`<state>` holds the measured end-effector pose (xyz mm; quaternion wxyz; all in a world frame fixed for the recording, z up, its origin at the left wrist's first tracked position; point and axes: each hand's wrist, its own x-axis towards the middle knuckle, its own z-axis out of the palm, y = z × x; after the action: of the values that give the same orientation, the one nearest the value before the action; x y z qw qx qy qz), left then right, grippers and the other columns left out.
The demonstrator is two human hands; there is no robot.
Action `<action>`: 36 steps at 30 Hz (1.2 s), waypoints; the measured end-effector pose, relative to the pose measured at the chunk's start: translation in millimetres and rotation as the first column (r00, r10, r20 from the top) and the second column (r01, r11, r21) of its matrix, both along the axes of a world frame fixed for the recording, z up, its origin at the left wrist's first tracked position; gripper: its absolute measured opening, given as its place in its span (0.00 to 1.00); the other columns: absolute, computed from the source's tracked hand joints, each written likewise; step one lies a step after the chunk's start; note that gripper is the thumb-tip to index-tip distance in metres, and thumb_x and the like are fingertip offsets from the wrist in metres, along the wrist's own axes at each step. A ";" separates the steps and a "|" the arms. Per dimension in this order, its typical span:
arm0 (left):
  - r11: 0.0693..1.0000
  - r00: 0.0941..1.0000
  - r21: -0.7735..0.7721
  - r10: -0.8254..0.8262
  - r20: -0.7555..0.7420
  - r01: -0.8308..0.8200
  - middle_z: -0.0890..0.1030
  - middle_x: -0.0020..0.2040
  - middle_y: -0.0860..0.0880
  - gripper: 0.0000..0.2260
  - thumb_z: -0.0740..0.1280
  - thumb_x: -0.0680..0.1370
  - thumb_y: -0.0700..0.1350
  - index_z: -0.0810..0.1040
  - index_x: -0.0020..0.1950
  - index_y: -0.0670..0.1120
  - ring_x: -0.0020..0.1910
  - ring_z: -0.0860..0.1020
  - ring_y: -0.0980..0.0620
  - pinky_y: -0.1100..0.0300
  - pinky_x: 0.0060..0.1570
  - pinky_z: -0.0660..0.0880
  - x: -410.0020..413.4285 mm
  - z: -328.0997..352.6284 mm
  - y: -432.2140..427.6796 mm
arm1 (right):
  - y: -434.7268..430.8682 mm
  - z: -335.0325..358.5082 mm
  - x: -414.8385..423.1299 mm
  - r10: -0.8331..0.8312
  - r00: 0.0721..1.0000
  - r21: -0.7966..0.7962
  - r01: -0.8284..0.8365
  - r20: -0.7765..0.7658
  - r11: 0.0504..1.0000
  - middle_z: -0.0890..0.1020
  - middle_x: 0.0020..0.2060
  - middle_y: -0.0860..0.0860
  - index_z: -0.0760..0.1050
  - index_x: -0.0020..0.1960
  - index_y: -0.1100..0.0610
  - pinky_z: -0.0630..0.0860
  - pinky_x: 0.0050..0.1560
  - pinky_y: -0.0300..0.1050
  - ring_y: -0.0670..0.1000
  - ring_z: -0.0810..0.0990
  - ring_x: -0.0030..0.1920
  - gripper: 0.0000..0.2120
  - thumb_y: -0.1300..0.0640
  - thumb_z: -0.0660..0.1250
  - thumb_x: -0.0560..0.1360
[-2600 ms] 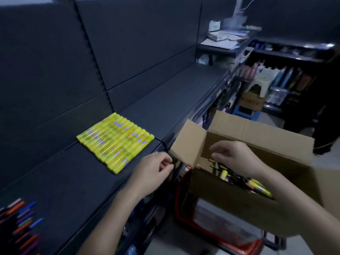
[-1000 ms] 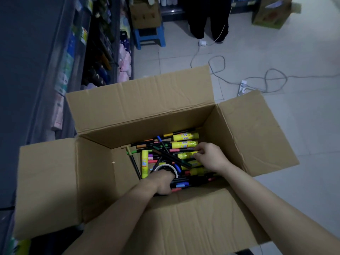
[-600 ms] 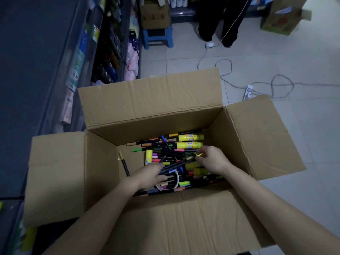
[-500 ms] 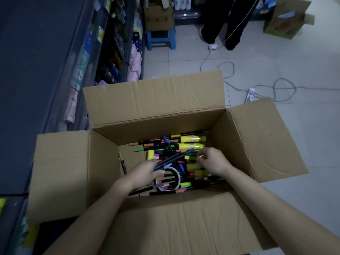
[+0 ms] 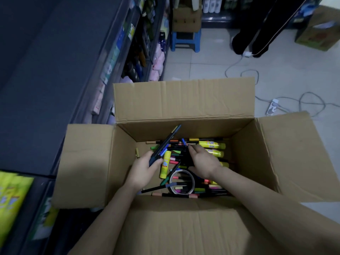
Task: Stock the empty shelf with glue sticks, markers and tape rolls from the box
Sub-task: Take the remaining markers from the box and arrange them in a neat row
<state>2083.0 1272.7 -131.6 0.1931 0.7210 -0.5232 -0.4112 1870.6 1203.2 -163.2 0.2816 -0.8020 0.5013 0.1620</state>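
Observation:
An open cardboard box (image 5: 184, 100) holds a heap of coloured markers (image 5: 185, 195), yellow glue sticks (image 5: 211, 144) and a clear tape roll (image 5: 181, 183). My left hand (image 5: 143, 170) grips a small bundle of dark markers (image 5: 165, 144) that slants up toward the box's far left corner. My right hand (image 5: 202, 161) reaches into the heap, its fingertips touching markers near the middle; whether it holds one I cannot tell. One glue stick (image 5: 165, 163) lies right beside my left thumb. The dark shelf (image 5: 46, 70) runs along the left, with yellow glue sticks (image 5: 11, 199) lying on it at the lower left.
Stocked lower shelves (image 5: 128, 52) stand left of the box. A blue stool (image 5: 185, 40) carrying a carton is at the far end. A person's dark-trousered legs (image 5: 257, 30), a power strip with cables (image 5: 272, 105) and another carton (image 5: 318, 32) occupy the tiled floor.
My view turned from the shelf to the box. My left hand gathered several markers from the heap and lifted them; my right hand shifted left across the pile.

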 end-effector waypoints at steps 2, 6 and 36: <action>1.000 1.000 0.007 0.008 0.003 -0.008 0.76 0.35 0.54 0.05 0.64 0.79 0.50 0.74 0.48 0.50 0.34 0.74 0.58 0.58 0.36 0.71 1.6 -3.4 1.6 | -3.8 -6.9 7.3 0.070 0.997 -0.017 -0.070 -0.040 0.997 0.52 0.77 0.57 0.45 0.78 0.61 0.58 0.74 0.48 0.56 0.51 0.77 0.40 0.53 0.65 0.76; 1.000 1.000 0.018 0.014 0.027 -0.015 0.75 0.35 0.53 0.04 0.64 0.79 0.50 0.72 0.45 0.52 0.35 0.74 0.57 0.58 0.36 0.70 5.4 -9.1 5.5 | -12.4 -15.6 20.6 0.110 0.984 -0.005 -0.111 -0.139 0.994 0.51 0.77 0.60 0.42 0.77 0.65 0.51 0.76 0.47 0.58 0.49 0.77 0.40 0.57 0.64 0.76; 0.999 0.995 0.026 -0.044 0.085 0.042 0.73 0.35 0.54 0.05 0.62 0.80 0.50 0.70 0.45 0.52 0.34 0.72 0.60 0.66 0.32 0.64 4.9 -0.7 3.5 | -35.9 -1.1 23.8 0.006 0.999 0.191 -0.013 0.041 0.981 0.79 0.56 0.61 0.71 0.60 0.62 0.66 0.42 0.45 0.61 0.77 0.55 0.14 0.55 0.61 0.80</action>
<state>2088.0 1276.2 -132.2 0.1529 0.7288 -0.5415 -0.3902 1894.4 1167.3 -164.4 0.3665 -0.7766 0.4739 0.1948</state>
